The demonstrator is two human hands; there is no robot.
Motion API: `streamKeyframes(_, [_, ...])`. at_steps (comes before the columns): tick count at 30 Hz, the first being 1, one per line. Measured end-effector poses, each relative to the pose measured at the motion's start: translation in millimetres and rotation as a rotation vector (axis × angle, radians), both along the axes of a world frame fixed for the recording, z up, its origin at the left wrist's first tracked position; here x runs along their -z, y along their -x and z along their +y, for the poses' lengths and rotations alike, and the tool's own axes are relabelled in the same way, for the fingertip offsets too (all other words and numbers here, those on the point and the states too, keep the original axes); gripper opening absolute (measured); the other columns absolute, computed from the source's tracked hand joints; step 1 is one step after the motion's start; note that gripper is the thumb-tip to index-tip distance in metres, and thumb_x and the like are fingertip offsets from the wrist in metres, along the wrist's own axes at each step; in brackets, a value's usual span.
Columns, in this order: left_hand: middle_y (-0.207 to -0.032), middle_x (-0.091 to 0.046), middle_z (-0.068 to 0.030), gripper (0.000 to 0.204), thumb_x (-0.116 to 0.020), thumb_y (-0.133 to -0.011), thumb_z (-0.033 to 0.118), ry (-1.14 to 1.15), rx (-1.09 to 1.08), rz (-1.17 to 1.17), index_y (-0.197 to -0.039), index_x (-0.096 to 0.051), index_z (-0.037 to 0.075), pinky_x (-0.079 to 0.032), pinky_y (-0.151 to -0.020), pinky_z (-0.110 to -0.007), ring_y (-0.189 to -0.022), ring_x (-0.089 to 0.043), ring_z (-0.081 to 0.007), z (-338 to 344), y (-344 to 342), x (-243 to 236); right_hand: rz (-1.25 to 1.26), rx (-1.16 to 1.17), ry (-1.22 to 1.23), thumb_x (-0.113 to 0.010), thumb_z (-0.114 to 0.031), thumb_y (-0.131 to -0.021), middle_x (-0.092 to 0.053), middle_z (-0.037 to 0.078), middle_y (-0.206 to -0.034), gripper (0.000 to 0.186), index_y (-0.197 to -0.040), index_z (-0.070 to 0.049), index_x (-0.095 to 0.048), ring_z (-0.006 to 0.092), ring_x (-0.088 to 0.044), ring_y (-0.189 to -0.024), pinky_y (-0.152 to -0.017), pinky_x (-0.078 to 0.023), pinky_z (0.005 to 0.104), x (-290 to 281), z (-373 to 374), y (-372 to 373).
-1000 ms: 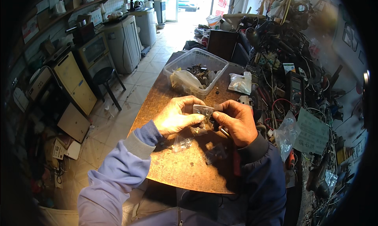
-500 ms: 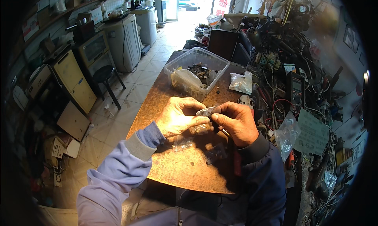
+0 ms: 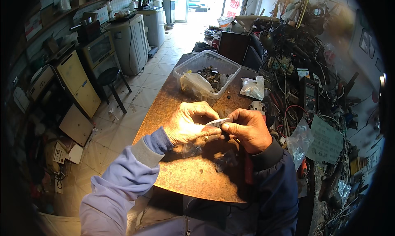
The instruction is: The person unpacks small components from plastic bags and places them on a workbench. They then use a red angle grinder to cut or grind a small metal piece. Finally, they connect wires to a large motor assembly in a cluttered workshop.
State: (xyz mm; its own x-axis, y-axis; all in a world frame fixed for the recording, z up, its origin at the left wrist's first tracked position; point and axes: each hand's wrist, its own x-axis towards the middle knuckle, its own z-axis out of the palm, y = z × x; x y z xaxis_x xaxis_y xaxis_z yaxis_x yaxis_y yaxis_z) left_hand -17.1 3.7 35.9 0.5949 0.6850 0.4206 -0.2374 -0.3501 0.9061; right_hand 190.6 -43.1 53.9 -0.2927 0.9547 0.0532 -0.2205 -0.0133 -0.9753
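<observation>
Left hand: thumb and curved forefinger of the left hand (image 3: 190, 123) pinch the left edge of a small clear bag; other fingers mostly hidden.
Right hand: thumb and forefinger of the right hand (image 3: 251, 131) press together on the bag's right edge; remaining fingers curl under, their grip cannot be told.
Small clear bag: the small clear bag (image 3: 217, 121) sits at mid-frame between both hands, above the table, seen nearly edge-on; contents not readable.
Table: brown, worn table (image 3: 181, 182), brightly lit at lower centre of frame.
Loose bags: one clear packet (image 3: 191, 149) below the left hand, one dark packet (image 3: 225, 161) lower right of it.
Tub: clear plastic tub (image 3: 210, 97), upper centre, holding small dark parts (image 3: 210, 77).
White packet: white packet (image 3: 252, 87) just right of the tub.
Right side: multimeter (image 3: 309, 94) among tangled wires.
Left side: black stool (image 3: 108, 75) on pale tiles.
</observation>
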Motion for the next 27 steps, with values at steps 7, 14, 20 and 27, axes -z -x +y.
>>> streamKeyframes(7, [-0.086,-0.062,-0.0048,0.019,-0.078,-0.076,0.004,-0.121,-0.040,0.000,-0.093,-0.069,0.001,-0.050,-0.067,-0.024,-0.077,-0.061,-0.0110,-2.8,-0.3,-1.2,-0.039,-0.013,0.040,-0.069,-0.003,-0.085,-0.066,0.012,-0.079,0.014,-0.091,0.006,-0.060,0.0154,-0.065,-0.067,-0.057,-0.048,0.0227,-3.7,-1.6,0.5])
streamKeyframes(14, [-0.087,-0.062,-0.0061,0.015,-0.075,-0.078,-0.001,-0.136,-0.040,-0.017,-0.091,-0.070,-0.001,-0.051,-0.062,-0.023,-0.075,-0.062,-0.0114,-2.9,-1.4,0.6,-0.074,-0.001,0.040,-0.069,-0.006,-0.086,-0.066,0.012,-0.078,0.014,-0.089,0.004,-0.060,0.0146,-0.066,-0.068,-0.054,-0.045,0.0197,-1.7,-0.2,-0.1])
streamKeyframes(20, [-0.087,-0.061,-0.0074,0.014,-0.074,-0.079,-0.002,-0.107,0.000,-0.034,-0.091,-0.069,-0.002,-0.051,-0.057,-0.023,-0.072,-0.062,-0.0113,-3.7,-0.8,0.6,-0.108,0.002,0.011,-0.069,-0.008,-0.086,-0.067,0.012,-0.077,0.016,-0.089,0.004,-0.060,0.0134,-0.065,-0.065,-0.053,-0.043,0.0190,-1.7,-0.9,-0.1])
streamKeyframes(27, [-0.086,-0.060,-0.0068,0.011,-0.073,-0.080,-0.001,-0.258,-0.063,0.043,-0.090,-0.068,-0.001,-0.048,-0.054,-0.022,-0.069,-0.060,-0.0097,-3.5,0.5,-0.9,-0.123,-0.002,0.017,-0.069,-0.009,-0.086,-0.067,0.012,-0.076,0.016,-0.089,0.005,-0.061,0.0133,-0.065,-0.065,-0.054,-0.043,0.0195,-1.5,-0.7,1.2])
